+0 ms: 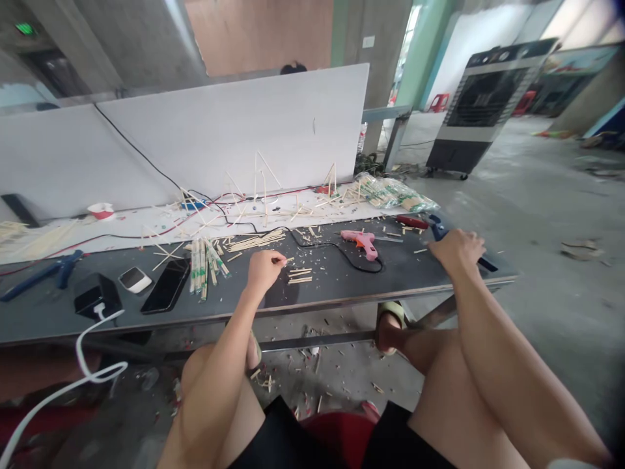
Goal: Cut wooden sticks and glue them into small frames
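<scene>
Just the one head cam, aimed forward and down over the knees [200,374] at the bench [342,290], fairly close.

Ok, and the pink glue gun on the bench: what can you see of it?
The hot glue gun lies on its side on the dark tabletop, its nozzle pointing left. The body looks like pink plastic, with an orange part near the trigger. A thin pale rod, probably a glue stick, extends from its rear toward the right. A black cord runs from its lower end and loops away to the left.
</scene>
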### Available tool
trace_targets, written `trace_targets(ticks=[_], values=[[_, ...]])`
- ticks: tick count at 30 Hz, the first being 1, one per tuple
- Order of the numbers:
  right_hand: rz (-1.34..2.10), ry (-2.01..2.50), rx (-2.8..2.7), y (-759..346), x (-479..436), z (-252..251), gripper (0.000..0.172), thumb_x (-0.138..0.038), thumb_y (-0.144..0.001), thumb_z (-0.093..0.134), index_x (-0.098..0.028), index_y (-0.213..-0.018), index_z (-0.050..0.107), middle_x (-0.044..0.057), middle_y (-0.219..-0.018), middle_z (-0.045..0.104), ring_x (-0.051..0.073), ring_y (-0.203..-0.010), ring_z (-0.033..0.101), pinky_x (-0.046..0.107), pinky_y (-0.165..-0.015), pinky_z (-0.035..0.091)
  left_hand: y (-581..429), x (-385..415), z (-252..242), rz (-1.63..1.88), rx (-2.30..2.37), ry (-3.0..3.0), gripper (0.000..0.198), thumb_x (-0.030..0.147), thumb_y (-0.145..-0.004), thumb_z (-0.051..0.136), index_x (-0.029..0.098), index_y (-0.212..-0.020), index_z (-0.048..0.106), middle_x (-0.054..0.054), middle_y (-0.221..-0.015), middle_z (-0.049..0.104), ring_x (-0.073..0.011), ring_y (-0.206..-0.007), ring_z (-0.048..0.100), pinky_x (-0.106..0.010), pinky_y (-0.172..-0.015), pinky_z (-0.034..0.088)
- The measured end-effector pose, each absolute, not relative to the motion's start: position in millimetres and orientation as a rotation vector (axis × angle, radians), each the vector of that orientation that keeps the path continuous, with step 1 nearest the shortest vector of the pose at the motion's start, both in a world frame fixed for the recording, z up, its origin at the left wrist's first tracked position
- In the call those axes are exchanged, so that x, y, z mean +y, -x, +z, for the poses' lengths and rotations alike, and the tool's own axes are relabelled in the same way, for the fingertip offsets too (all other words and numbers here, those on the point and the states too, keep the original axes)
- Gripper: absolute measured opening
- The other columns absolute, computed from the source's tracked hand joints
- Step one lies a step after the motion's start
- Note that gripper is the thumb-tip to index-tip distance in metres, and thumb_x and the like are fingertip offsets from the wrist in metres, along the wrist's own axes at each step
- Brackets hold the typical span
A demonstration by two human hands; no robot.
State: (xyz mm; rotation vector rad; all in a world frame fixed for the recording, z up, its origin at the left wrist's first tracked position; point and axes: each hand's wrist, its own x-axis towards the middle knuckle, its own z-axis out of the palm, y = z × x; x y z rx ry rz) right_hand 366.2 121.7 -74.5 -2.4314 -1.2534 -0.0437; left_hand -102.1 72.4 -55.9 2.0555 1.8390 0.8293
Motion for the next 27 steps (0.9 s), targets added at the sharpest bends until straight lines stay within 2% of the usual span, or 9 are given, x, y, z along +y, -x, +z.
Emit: trace_targets(ticks=[4,12,15,17,20,22,24,27], values=[[-0.073,2.551,-1.216,-373.4,129.5,-96.6,0.071,-0.05,-0.078,0.072,0.002,-0.125,0.061,0.037,-0.126,0.054,0.046,-0.125,0.046,0.052,-0.095,0.035,101.8,82.1,-63.3,0.757,1.868,-2.132,0.016,0.017,-0.082,0.065,0.023,-0.08,0.08,-0.006,-0.084,0.078,-0.023,-0.079,0.071,-0.031,-0.075,0.05],[-0.096,2.479,-1.237,-377.0,135.6,-106.9,0.061,-0.051,-0.081,0.064,-0.002,-0.119,0.063,0.036,-0.127,0.054,0.044,-0.123,0.045,0.058,-0.101,0.028,94.0,93.0,-68.8,0.64,1.903,-2.286,0.02,0.015,-0.083,0.061,0.022,-0.076,0.079,-0.009,-0.087,0.077,-0.0264,-0.083,0.07,-0.034,-0.079,0.049],[-0.252,2.358,-1.183,-353.6,128.1,-87.6,0.051,-0.044,-0.087,0.057,-0.005,-0.118,0.066,0.032,-0.128,0.056,0.042,-0.124,0.046,0.058,-0.1,0.031,88.6,93.3,-67.2,0.663,1.869,-2.284,0.018,0.016,-0.083,0.062,0.022,-0.076,0.078,-0.009,-0.085,0.077,-0.0253,-0.079,0.069,-0.033,-0.076,0.048],[-0.295,2.184,-1.294,-326.3,119.3,-72.4,0.044,-0.041,-0.09,0.05,-0.011,-0.115,0.069,0.025,-0.117,0.064,0.038,-0.115,0.054,0.051,-0.095,0.038,84.6,92.5,-65.9,0.69,1.849,-2.272,0.018,0.017,-0.084,0.061,0.022,-0.078,0.076,-0.008,-0.082,0.076,-0.0245,-0.076,0.068,-0.032,-0.072,0.047],[-0.077,2.042,-1.561,-278.5,103.9,-56.9,0.042,-0.043,-0.094,0.044,-0.014,-0.104,0.074,0.018,-0.101,0.071,0.03,-0.097,0.065,0.039,-0.087,0.045,77.9,89.8,-64.1,0.749,1.793,-2.295,0.018,0.017,-0.089,0.054,0.021,-0.084,0.072,-0.008,-0.081,0.075,-0.024,-0.075,0.068,-0.032,-0.07,0.047],[0.1,2.125,-1.667,-251.4,96.2,-54.0,0.048,-0.055,-0.091,0.05,-0.015,-0.098,0.075,0.019,-0.097,0.073,0.031,-0.094,0.067,0.037,-0.083,0.047,73.2,87.0,-63.3,0.799,1.724,-2.315,0.019,0.018,-0.093,0.048,0.021,-0.092,0.067,-0.007,-0.082,0.074,-0.0231,-0.075,0.068,-0.031,-0.07,0.047],[0.213,2.211,-1.736,-233.1,93.4,-55.1,0.053,-0.061,-0.087,0.054,-0.014,-0.1,0.075,0.02,-0.099,0.073,0.032,-0.095,0.068,0.036,-0.081,0.048,68.8,84.0,-63.3,0.873,1.647,-2.272,0.02,0.021,-0.097,0.042,0.022,-0.099,0.062,-0.005,-0.081,0.073,-0.0202,-0.069,0.068,-0.03,-0.067,0.049],[0.275,2.28,-1.771,-221.5,97.8,-58.6,0.051,-0.055,-0.085,0.059,-0.013,-0.107,0.073,0.021,-0.106,0.073,0.033,-0.099,0.069,0.036,-0.081,0.049,64.3,80.6,-65.6,1.025,1.513,-2.048,0.018,0.026,-0.098,0.04,0.022,-0.105,0.056,-0.003,-0.08,0.069,-0.0159,-0.06,0.066,-0.027,-0.059,0.052]])
